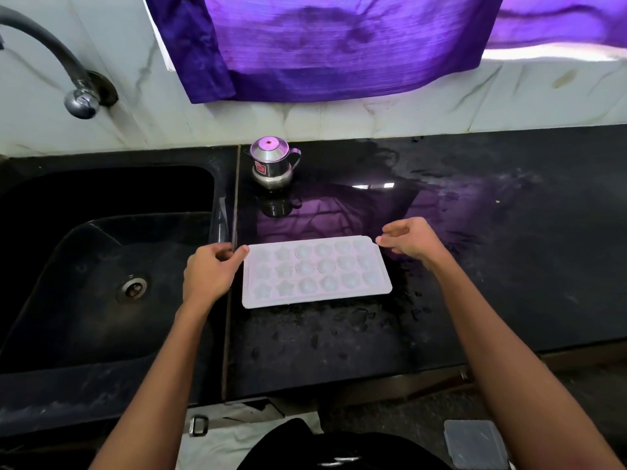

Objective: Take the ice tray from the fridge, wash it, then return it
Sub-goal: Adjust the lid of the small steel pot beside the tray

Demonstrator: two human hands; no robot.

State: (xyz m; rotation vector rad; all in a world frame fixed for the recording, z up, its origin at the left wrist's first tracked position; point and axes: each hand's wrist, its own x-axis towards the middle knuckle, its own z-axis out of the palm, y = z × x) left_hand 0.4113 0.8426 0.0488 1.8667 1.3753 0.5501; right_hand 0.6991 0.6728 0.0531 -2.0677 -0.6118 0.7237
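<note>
Two hands at the ice tray (pixel 316 271) — one at each short end. Tray lies flat on the black tabletop (pixel 475 266), just right of the sink (pixel 101 266), long side running left-right, slightly skewed. Cavities face up: stars toward the left, rounded shapes toward the right. Whether they hold ice or water, cannot tell.

Left hand (pixel 212 271): fingers curled, thumb tip touching the tray's upper-left corner; the rest of the hand hangs over the seam between sink and tabletop. Looks like a light pinch on the edge, not a full grasp.

Right hand (pixel 412 240): fingers curled, fingertips at the tray's upper-right corner tab, pinching or just touching it — contact is too small to tell firmly.

Tabletop is wet, droplets and smears around and below the tray. Small steel lidded pot (pixel 273 162) with a handle stands behind the tray near the wall, well apart from it. Tap (pixel 79 96) sticks out of the marble wall above the sink, no water seen running. Purple cloth (pixel 339 45) hangs over the wall behind. Sink drain (pixel 133 289) visible. Clear plastic lid (pixel 475 444) lies low at bottom right, below the tabletop edge.
</note>
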